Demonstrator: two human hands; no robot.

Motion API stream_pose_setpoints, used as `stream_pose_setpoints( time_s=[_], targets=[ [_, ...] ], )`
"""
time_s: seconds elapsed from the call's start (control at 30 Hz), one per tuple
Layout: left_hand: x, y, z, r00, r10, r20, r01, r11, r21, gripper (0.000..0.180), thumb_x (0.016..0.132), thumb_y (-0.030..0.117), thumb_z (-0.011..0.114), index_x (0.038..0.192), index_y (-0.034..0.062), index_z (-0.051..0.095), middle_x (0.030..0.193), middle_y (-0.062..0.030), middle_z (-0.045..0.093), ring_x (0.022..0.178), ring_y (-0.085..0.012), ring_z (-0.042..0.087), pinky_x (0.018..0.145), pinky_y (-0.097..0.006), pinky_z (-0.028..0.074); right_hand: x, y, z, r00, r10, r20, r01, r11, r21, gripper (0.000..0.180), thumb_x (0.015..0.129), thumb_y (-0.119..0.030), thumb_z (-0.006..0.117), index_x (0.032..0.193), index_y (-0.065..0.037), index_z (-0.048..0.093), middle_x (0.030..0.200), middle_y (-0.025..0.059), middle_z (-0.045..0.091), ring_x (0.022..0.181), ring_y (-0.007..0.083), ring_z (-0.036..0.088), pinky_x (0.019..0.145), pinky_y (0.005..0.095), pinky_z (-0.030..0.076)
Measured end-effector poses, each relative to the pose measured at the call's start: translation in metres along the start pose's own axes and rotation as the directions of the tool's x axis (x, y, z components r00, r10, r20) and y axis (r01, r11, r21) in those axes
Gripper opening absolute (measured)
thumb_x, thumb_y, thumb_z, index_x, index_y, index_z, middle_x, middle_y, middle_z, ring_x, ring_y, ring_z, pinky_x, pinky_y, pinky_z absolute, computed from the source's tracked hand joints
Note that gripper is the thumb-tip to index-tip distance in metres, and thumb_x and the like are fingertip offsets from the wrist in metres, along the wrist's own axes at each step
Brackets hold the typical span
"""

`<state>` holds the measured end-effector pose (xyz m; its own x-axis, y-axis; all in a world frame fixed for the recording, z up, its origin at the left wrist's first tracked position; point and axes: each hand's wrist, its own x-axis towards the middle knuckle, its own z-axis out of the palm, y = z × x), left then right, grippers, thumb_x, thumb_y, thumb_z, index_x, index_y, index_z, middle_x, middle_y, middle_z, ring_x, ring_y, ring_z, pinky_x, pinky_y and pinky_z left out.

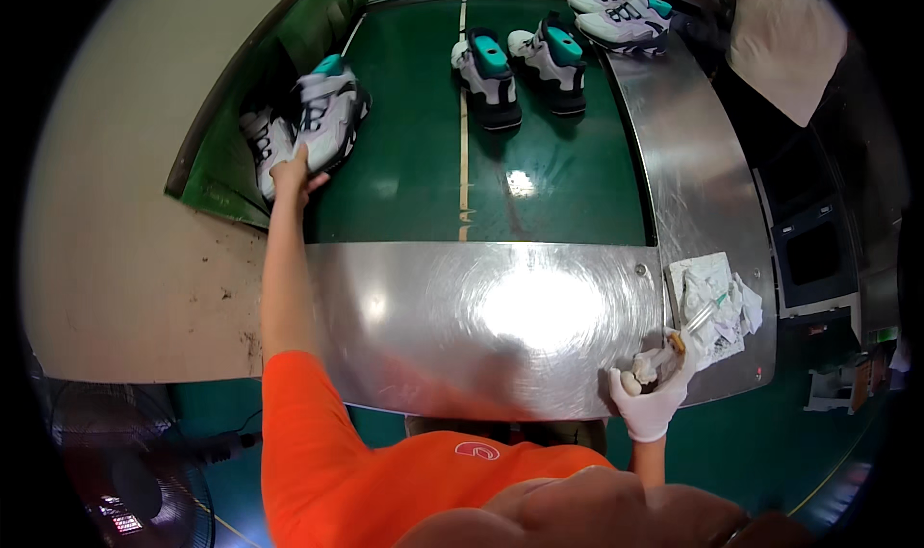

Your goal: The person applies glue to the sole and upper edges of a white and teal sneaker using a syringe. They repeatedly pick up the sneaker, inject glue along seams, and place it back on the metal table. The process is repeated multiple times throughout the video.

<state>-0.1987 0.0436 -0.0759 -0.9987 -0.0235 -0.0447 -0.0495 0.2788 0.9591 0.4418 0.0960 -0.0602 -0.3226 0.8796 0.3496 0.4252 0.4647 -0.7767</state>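
Note:
My left hand (296, 175) reaches far out to the left edge of the green conveyor belt (414, 163) and touches the heel of a white and grey sneaker with a teal insert (327, 115). A second matching sneaker (265, 144) lies beside it, partly hidden at the belt's edge. My right hand (653, 394), in a white glove, rests at the near right corner of the shiny metal table (500, 317) and grips a small brush and a crumpled cloth (659, 363).
Two more sneakers (486, 76) (553, 62) stand mid-belt, another pair (624, 14) at the far right. A stained white rag pile (717, 303) lies on the metal surround. A fan (125, 471) sits on the floor at lower left.

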Motion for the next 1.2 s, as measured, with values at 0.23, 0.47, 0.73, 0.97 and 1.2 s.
stream_pose_setpoints(
  time_s=[0.23, 0.47, 0.73, 0.97, 1.2],
  targets=[
    [-0.019, 0.112, 0.078, 0.787, 0.360, 0.501, -0.559, 0.072, 0.826, 0.051, 0.090, 0.044, 0.061, 0.112, -0.0016, 0.062, 0.113, -0.0246, 0.066, 0.101, -0.0392, 0.067, 0.086, -0.048, 0.053, -0.008, 0.019, -0.004, 0.984, 0.178, 0.004, -0.176, 0.966, 0.189, 0.109, 0.054, -0.011, 0.083, 0.144, 0.008, 0.024, 0.122, 0.0205, 0.052, 0.088, 0.0220, 0.056, 0.080, 0.0356, 0.050],
    [-0.163, 0.181, 0.281, 0.801, -0.006, 0.599, -0.478, 0.595, 0.646, 0.090, 0.075, 0.062, 0.069, 0.128, -0.0089, 0.051, 0.127, -0.0278, 0.059, 0.115, -0.0367, 0.062, 0.094, -0.052, 0.049, -0.012, 0.016, -0.004, 0.964, 0.266, -0.027, -0.250, 0.931, 0.267, 0.109, 0.054, -0.007, 0.081, 0.145, 0.009, 0.022, 0.119, 0.0181, 0.054, 0.085, 0.0205, 0.055, 0.075, 0.0318, 0.049],
    [-0.195, 0.143, 0.208, 0.578, 0.484, 0.658, -0.783, 0.557, 0.278, 0.069, 0.072, 0.031, 0.075, 0.126, -0.0020, 0.049, 0.114, -0.0250, 0.064, 0.105, -0.0389, 0.064, 0.091, -0.039, 0.052, 0.002, 0.009, -0.006, 0.989, 0.133, -0.064, -0.124, 0.984, 0.124, 0.100, 0.058, -0.010, 0.085, 0.142, 0.006, 0.033, 0.118, 0.0208, 0.056, 0.099, 0.0282, 0.060, 0.088, 0.0369, 0.049],
    [-0.304, 0.120, -0.007, -0.463, 0.603, 0.649, -0.886, -0.320, -0.335, 0.038, 0.082, 0.009, 0.066, 0.119, 0.0066, 0.055, 0.130, -0.0256, 0.055, 0.114, -0.0434, 0.057, 0.098, -0.051, 0.048, -0.002, 0.015, -0.023, 0.968, 0.236, 0.089, -0.252, 0.906, 0.340, 0.099, 0.062, -0.011, 0.083, 0.145, 0.000, 0.031, 0.120, 0.0172, 0.057, 0.103, 0.0236, 0.060, 0.093, 0.0352, 0.049],
    [-0.353, 0.071, -0.120, -0.611, 0.506, 0.608, -0.785, -0.293, -0.545, 0.029, 0.082, 0.017, 0.071, 0.104, 0.0083, 0.054, 0.128, -0.0214, 0.058, 0.114, -0.0465, 0.058, 0.090, -0.051, 0.055, -0.002, -0.002, -0.064, 0.869, 0.412, 0.276, -0.472, 0.857, 0.207, 0.089, 0.064, -0.006, 0.076, 0.144, -0.002, 0.037, 0.109, 0.0120, 0.060, 0.077, 0.0109, 0.057, 0.070, 0.0252, 0.051]
  ],
)
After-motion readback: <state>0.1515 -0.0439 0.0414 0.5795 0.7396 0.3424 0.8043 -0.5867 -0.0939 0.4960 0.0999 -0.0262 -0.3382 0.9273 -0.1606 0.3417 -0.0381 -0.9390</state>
